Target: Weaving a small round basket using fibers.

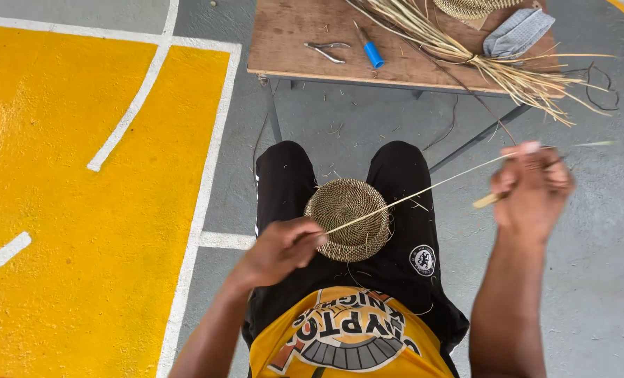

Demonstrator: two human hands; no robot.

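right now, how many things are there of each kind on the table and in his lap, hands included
small round woven coiled basket on the lap: 1
metal pliers: 1
blue-handled tool: 1
bundle of dry straw strands: 1
grey cloth face mask: 1
left hand and right hand, each gripping one pale straw strand: 2
total: 7

1. A brown wooden table [291, 42] stands ahead on grey metal legs.
2. Silver metal pliers [326, 50] lie on it, just beside a blue-handled tool [371, 50].
3. A bundle of pale dry straw [480, 63] spills over the table's edge.
4. A grey cloth cap [518, 31] rests near the straw.
5. Yellow floor paint with white lines [81, 175] lies left.
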